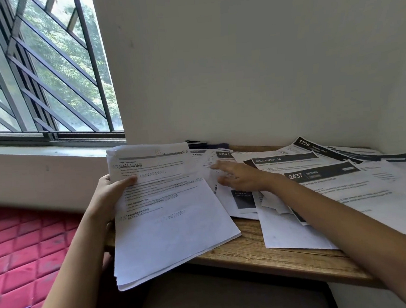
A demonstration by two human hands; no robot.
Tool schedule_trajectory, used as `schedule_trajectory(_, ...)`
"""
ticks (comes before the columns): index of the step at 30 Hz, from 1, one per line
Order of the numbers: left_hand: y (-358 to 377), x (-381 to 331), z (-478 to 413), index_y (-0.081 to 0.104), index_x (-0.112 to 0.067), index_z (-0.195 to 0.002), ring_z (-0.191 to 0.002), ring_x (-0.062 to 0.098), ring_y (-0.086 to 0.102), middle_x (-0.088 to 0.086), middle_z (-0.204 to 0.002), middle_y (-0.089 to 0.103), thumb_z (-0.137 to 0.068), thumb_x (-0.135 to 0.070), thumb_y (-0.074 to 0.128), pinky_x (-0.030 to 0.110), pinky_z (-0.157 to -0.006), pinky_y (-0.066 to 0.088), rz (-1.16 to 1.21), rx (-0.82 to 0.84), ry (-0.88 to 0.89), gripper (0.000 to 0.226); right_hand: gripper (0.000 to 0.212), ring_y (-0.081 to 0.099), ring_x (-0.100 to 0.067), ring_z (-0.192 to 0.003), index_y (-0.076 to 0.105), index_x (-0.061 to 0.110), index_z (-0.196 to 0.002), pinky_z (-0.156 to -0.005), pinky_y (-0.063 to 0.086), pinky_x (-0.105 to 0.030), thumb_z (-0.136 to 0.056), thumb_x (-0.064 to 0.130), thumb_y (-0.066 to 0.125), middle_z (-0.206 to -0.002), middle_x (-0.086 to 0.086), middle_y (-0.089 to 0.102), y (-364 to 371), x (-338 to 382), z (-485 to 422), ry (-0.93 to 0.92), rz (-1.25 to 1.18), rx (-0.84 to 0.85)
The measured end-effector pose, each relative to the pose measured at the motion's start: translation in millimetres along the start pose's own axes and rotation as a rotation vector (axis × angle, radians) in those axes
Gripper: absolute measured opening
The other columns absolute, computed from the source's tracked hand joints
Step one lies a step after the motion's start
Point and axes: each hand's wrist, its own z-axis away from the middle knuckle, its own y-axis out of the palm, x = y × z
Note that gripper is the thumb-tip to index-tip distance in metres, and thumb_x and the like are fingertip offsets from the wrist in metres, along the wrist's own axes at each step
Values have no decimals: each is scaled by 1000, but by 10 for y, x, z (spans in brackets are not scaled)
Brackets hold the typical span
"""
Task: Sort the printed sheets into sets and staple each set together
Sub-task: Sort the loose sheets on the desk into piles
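The person stands at a wooden tabletop pushed into the corner of a pale wall. The left grip pinches a stack of sheets by its left edge, thumb across the printed top page and fingers curled behind. The stack is lifted and tilted. Its lower corner hangs out past the tabletop's front edge, and its right side lies over the papers behind it.

The right grip reaches out over the loose sheets that are spread in overlapping layers across the tabletop. Its fingers are straight and a little spread, palm down, and it holds nothing. The fingertips lie just beside a page headed 2641, though I cannot tell whether they press on the paper. Other pages show dark banners reading MULTI-ROOM, 2437 KITCHEN and 1226.

A small dark object sits at the back against the wall, too hidden to name. To the left are a barred window with greenery outside and a red quilted mat below it.
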Motion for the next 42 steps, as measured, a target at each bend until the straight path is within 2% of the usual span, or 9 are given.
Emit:
schedule_trajectory(3,-57,28,15,64,-9,-91,-60,16,71,8,-79,72,-86,5,63,27,-51,58,-47,5,38,14,55,0,-16,-148,16,20,-153,-116,2,-28,-103,40,30,-161,-4,4,64,82,-27,9,30,162)
schedule_trajectory(8,-147,65,33,65,-8,-91,-63,18,71,6,-77,73,-85,7,63,29,-54,59,-66,9,41,16,63,4,-14,-148,7,15,-154,-114,1,-21,-102,45,25,-161,-3,2,94,33,11,56,104,231)
schedule_trajectory(14,-296,69,-12,66,-7,-90,-69,24,68,16,-90,70,-83,6,65,28,-57,60,-145,-41,38,15,65,21,-18,-144,17,16,-153,-118,17,-30,-100,51,28,-159,-2,20,52,-48,138,68,119,236)
schedule_trajectory(19,-343,77,-22,66,-6,-91,-61,18,69,14,-88,69,-83,6,65,25,-52,57,-140,-54,36,14,96,50,-22,-117,49,22,-127,-103,38,-41,-71,90,14,-130,-6,54,-13,2,50,41,155,131)
schedule_trajectory(23,-298,90,-2,66,-5,-92,-61,16,70,12,-84,71,-84,7,64,25,-53,58,-84,-41,53,14,70,3,-17,-148,10,15,-154,-117,2,-28,-98,53,27,-161,-4,4,67,119,-54,-6,168,143)
schedule_trajectory(26,-246,134,13,66,-5,-92,-61,16,71,12,-86,71,-85,5,64,27,-54,59,-49,-70,71,13,64,-4,-18,-148,4,16,-154,-117,-1,-29,-102,46,26,-161,-5,-5,187,130,-101,-9,156,210)
schedule_trajectory(33,-229,187,-18,68,-8,-93,-82,34,70,18,-96,72,-82,-1,70,45,-77,59,-56,-98,117,12,55,-2,-13,-148,11,21,-154,-115,-12,-38,-104,39,24,-161,-1,5,223,92,-123,-29,137,176)
schedule_trajectory(37,-199,166,12,67,-9,-91,-69,25,71,11,-85,73,-84,0,68,37,-65,61,-4,-111,83,12,49,1,-10,-147,17,20,-152,-115,-16,-44,-105,30,27,-159,0,18,227,126,-185,-82,49,151)
schedule_trajectory(42,-216,167,5,66,-9,-93,-67,23,71,14,-89,72,-84,-1,68,37,-61,61,24,-108,45,12,39,34,-12,-138,31,22,-144,-116,-7,-39,-104,21,32,-147,7,43,264,208,-226,-166,-175,174)
